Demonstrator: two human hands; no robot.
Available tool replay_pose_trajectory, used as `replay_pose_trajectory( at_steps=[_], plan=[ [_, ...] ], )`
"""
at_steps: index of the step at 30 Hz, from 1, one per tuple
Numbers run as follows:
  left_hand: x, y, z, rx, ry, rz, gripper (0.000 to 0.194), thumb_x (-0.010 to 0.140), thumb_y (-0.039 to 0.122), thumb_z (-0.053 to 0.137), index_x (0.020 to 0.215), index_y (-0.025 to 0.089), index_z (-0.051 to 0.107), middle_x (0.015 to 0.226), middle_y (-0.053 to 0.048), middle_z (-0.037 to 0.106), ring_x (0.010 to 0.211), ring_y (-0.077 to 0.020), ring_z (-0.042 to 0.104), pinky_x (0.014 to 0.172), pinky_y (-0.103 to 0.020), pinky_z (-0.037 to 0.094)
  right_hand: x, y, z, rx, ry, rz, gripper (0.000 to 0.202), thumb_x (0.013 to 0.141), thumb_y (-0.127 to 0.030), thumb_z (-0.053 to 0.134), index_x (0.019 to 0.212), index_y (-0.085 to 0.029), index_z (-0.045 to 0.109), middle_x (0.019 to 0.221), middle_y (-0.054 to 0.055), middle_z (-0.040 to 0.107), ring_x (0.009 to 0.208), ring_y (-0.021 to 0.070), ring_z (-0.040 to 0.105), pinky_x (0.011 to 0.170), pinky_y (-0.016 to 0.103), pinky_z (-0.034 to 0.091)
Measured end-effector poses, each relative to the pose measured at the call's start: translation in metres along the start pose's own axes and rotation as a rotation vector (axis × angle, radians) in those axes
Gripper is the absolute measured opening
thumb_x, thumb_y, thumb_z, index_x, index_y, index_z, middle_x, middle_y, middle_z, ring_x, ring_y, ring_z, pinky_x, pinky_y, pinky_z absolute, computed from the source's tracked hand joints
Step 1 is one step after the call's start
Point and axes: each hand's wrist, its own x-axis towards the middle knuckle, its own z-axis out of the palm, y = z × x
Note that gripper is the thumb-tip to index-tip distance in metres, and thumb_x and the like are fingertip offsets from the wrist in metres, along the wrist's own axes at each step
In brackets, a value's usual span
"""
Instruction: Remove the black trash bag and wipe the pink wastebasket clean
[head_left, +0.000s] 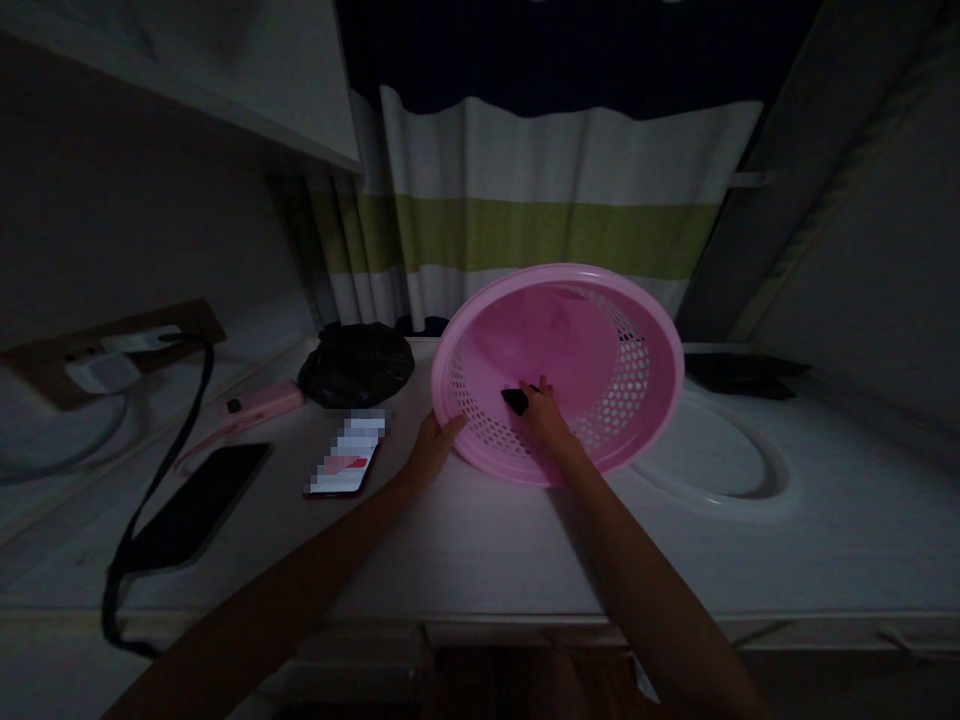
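Observation:
A pink plastic basket with perforated sides stands tilted on the white counter, its opening facing me. My left hand grips the basket's lower left rim, thumb over the edge. Inside the basket, my right hand has its fingers closed on a small black item, which lies against the inner wall. What the black item is cannot be made out in the dim light.
Left of the basket are a black plastic bag, a lit phone, a pink device, and a dark tablet-like device near a black cable. To the right lie a white ring-shaped lid and a dark flat item.

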Motion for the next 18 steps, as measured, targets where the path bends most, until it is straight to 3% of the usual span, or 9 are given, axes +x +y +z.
replay_pose_trajectory(
  at_steps=[4, 7, 10, 14, 18],
  plan=[
    [0.0, -0.004, 0.004, -0.211, -0.014, -0.087, 0.053, 0.063, 0.024, 0.061, 0.114, 0.014, 0.048, 0.114, -0.012, 0.057, 0.103, -0.0278, 0.054, 0.081, -0.042, 0.047, 0.002, 0.005, -0.001, -0.006, 0.074, 0.074, 0.05, 0.083, -0.027, 0.043, 0.129, -0.009, 0.038, 0.131, 0.021, 0.039, 0.125, 0.0298, 0.03, 0.1, 0.044, 0.022],
    [-0.006, 0.0, 0.009, -0.335, -0.066, -0.206, 0.062, 0.059, 0.014, 0.058, 0.119, 0.015, 0.043, 0.114, -0.012, 0.057, 0.098, -0.0278, 0.056, 0.077, -0.044, 0.049, 0.001, 0.009, -0.002, -0.032, 0.014, 0.061, 0.042, 0.083, -0.026, 0.042, 0.122, -0.011, 0.047, 0.12, 0.019, 0.05, 0.117, 0.0275, 0.041, 0.097, 0.041, 0.028],
    [-0.017, 0.003, 0.017, -0.417, -0.131, -0.307, 0.06, 0.056, 0.011, 0.057, 0.115, 0.013, 0.045, 0.106, -0.011, 0.061, 0.095, -0.0276, 0.058, 0.078, -0.043, 0.049, -0.001, 0.01, -0.005, -0.045, -0.088, -0.016, 0.036, 0.084, -0.021, 0.039, 0.116, -0.012, 0.053, 0.112, 0.016, 0.057, 0.107, 0.0224, 0.051, 0.09, 0.032, 0.036],
    [-0.033, 0.001, 0.026, -0.43, -0.268, -0.393, 0.057, 0.056, 0.013, 0.062, 0.111, 0.012, 0.048, 0.104, -0.012, 0.063, 0.096, -0.0281, 0.058, 0.082, -0.043, 0.047, -0.005, 0.002, -0.011, -0.032, -0.198, -0.179, 0.042, 0.084, -0.023, 0.041, 0.125, -0.016, 0.047, 0.118, 0.012, 0.056, 0.103, 0.0208, 0.054, 0.086, 0.029, 0.04],
    [-0.044, 0.002, 0.03, -0.304, -0.364, -0.34, 0.049, 0.058, 0.018, 0.064, 0.105, 0.011, 0.053, 0.106, -0.011, 0.062, 0.1, -0.0271, 0.056, 0.088, -0.041, 0.043, -0.007, -0.006, -0.014, 0.007, -0.229, -0.337, 0.049, 0.083, -0.019, 0.041, 0.131, -0.02, 0.038, 0.126, 0.008, 0.051, 0.107, 0.0183, 0.053, 0.091, 0.028, 0.039]
  ],
)
